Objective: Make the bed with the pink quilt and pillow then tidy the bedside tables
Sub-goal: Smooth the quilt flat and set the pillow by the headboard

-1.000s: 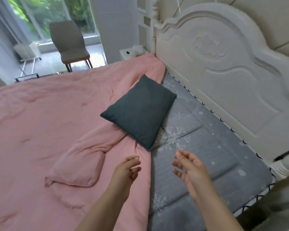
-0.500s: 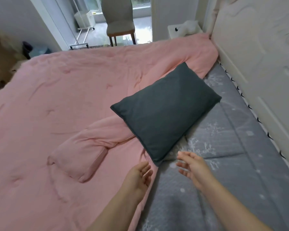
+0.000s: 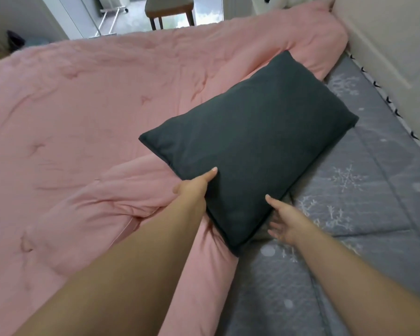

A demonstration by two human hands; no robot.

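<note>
pillow [image 3: 252, 146] long axis diagonal, away to headboard side | left hand [image 3: 194, 187] grips near edge | right hand [image 3: 285, 220] fingers spread at corner, touching

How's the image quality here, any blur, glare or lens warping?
Head view: soft even daylight, no glare; wide-angle lens bows the pink quilt edges; forearms loom large; slight motion blur on the right hand; dark grey pillow fairly sharp.

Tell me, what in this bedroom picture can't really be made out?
Head view only:
- Left hand: fingers hidden under the dark pillow; only the thumb shows on top.
- Right hand: whether it touches the pillow is unclear.
- Chair: back cut off by the top edge.
- White object beyond the pink quilt: cropped, unidentifiable.
</note>
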